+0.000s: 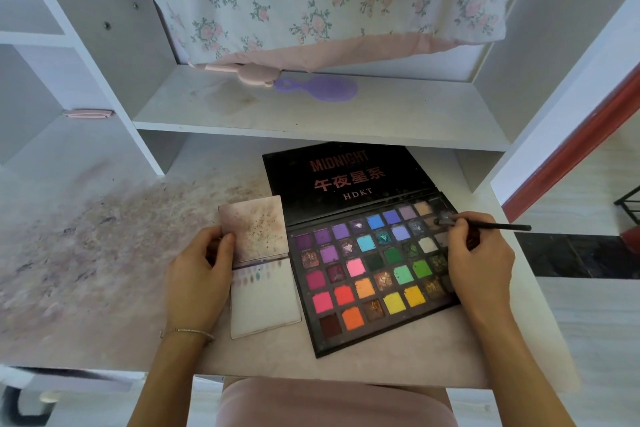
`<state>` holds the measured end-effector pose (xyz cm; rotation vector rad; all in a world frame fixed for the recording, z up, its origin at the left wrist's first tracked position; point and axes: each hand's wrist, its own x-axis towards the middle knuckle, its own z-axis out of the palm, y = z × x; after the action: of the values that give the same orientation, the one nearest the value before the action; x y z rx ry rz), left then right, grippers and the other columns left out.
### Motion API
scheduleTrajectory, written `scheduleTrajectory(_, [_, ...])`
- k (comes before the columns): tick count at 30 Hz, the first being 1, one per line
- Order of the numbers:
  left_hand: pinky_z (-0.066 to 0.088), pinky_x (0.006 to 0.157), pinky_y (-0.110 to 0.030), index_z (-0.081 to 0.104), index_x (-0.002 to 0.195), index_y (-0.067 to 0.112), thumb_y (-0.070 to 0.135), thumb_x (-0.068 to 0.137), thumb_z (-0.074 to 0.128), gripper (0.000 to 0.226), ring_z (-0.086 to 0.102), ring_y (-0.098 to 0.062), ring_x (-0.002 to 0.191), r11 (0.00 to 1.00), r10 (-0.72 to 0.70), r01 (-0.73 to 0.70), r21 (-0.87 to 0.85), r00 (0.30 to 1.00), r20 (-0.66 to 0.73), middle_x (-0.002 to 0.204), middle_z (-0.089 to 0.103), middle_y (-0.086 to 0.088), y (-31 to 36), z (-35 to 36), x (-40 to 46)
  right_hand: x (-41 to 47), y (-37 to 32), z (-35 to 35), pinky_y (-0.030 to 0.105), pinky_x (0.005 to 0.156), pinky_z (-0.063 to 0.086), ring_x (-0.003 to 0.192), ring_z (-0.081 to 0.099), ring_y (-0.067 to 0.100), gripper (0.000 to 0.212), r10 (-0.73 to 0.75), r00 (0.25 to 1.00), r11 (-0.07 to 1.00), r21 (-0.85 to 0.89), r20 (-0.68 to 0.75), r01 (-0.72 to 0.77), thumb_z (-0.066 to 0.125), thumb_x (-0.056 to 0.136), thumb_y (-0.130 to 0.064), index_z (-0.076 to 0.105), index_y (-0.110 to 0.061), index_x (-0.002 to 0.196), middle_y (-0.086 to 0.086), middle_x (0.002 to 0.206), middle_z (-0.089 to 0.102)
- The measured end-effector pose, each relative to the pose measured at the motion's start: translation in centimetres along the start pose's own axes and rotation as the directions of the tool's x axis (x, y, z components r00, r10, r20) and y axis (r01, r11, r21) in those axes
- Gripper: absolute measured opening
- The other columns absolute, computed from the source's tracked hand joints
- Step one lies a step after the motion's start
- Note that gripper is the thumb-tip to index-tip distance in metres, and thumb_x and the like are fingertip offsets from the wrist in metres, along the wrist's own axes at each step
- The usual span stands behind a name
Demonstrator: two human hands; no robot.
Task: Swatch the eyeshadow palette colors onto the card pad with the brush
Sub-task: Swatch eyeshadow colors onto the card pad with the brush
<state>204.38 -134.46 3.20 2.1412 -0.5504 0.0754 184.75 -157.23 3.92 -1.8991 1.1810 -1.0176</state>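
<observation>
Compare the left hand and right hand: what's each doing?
The left hand grips the card pad at its left edge, thumb on the flipped-up stained page; the right hand pinches the brush. The left hand lies on the desk beside the palette; the right hand rests over the palette's right side, brush tip in a dark pan near the far right corner. The left wrist wears a thin bracelet; the right is bare. Both hold something.

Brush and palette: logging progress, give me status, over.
Right hand grips brush, tip in a far-right pan of palette. Left hand holds card pad open; few swatches on it. Nothing in the way.
</observation>
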Motion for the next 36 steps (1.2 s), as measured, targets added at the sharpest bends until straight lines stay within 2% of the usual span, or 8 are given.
scheduleTrajectory(4, [0.036,0.054,-0.020,0.065,0.089,0.011,0.015,0.089,0.055,0.010,0.052,-0.003,0.062,1.000,-0.010,0.010,-0.016,1.000,-0.001,0.065,0.057,0.008,0.0,0.0,0.0,-0.7,-1.7,0.0,0.001,0.049,0.041,0.075,0.054,-0.018,0.016,-0.066,0.996,0.993,0.106,0.056,0.060,0.045,0.092,-0.011,0.052,-0.024,0.086,-0.014,0.076,0.056])
scheduleTrajectory(7, [0.035,0.053,-0.018,0.065,0.090,0.012,0.016,0.089,0.055,0.010,0.051,0.000,0.063,1.000,-0.007,0.007,-0.004,1.000,-0.002,0.066,0.057,0.008,0.1,0.0,0.0,-2.4,-3.9,0.6,0.011,0.047,0.048,0.078,0.060,-0.009,0.032,-0.121,0.974,0.966,0.250,0.193,0.070,0.046,0.091,-0.011,0.052,-0.040,0.079,-0.014,0.079,0.060])
scheduleTrajectory(9, [0.038,0.055,-0.019,0.065,0.092,0.012,0.017,0.090,0.055,0.012,0.053,-0.003,0.063,1.000,-0.011,0.011,-0.001,1.000,0.005,0.068,0.059,0.007,0.0,0.0,0.0,-3.9,-5.2,1.6,0.017,0.049,0.050,0.068,0.060,0.001,0.034,-0.169,0.951,0.958,0.268,0.258,0.097,0.048,0.090,-0.009,0.054,-0.040,0.076,-0.007,0.068,0.060])
scheduleTrajectory(11, [0.040,0.056,-0.019,0.065,0.093,0.012,0.018,0.090,0.054,0.013,0.054,-0.007,0.063,1.000,-0.015,0.015,-0.002,1.000,0.008,0.071,0.061,0.004,0.0,0.0,0.0,-5.5,-6.2,2.8,0.014,0.050,0.045,0.057,0.056,0.006,0.034,-0.213,0.933,0.949,0.289,0.290,0.127,0.050,0.089,-0.006,0.055,-0.036,0.074,0.002,0.065,0.059])
scheduleTrajectory(15, [0.036,0.055,-0.016,0.066,0.094,0.013,0.017,0.089,0.055,0.013,0.052,0.000,0.064,1.000,-0.005,0.005,-0.005,1.000,0.001,0.070,0.061,0.006,0.1,-0.1,0.0,-7.6,-7.4,4.8,0.010,0.049,0.038,0.052,0.052,0.004,0.018,-0.256,0.870,0.940,0.319,0.422,0.122,0.050,0.089,-0.017,0.053,-0.032,0.078,-0.007,0.071,0.059])
scheduleTrajectory(19, [0.037,0.054,-0.016,0.066,0.090,0.012,0.016,0.089,0.056,0.011,0.053,-0.001,0.062,1.000,-0.003,0.003,-0.017,1.000,-0.007,0.066,0.058,0.010,0.2,-0.1,-0.1,-8.4,-8.0,6.2,0.011,0.055,0.041,0.061,0.054,0.002,0.020,-0.258,0.817,0.951,0.283,0.515,0.122,0.052,0.088,-0.017,0.052,-0.035,0.079,-0.015,0.068,0.058])
scheduleTrajectory(29, [0.037,0.054,-0.016,0.065,0.090,0.017,0.020,0.089,0.054,0.011,0.054,-0.001,0.062,1.000,-0.014,0.014,-0.010,1.000,0.011,0.067,0.059,0.010,0.1,-0.1,0.0,-8.7,-8.3,7.0,0.006,0.060,0.042,0.075,0.057,-0.002,0.023,-0.260,0.786,0.958,0.252,0.561,0.137,0.056,0.087,-0.016,0.052,-0.036,0.077,-0.012,0.071,0.061])
scheduleTrajectory(36, [0.041,0.056,-0.022,0.066,0.091,0.013,0.019,0.089,0.055,0.012,0.056,-0.012,0.063,1.000,-0.005,0.005,0.001,1.000,0.007,0.069,0.061,0.004,0.2,-0.1,0.0,-8.7,-8.3,7.1,0.006,0.058,0.040,0.072,0.055,-0.003,0.026,-0.264,0.779,0.961,0.227,0.569,0.159,0.055,0.087,-0.015,0.049,-0.037,0.076,-0.014,0.067,0.057])
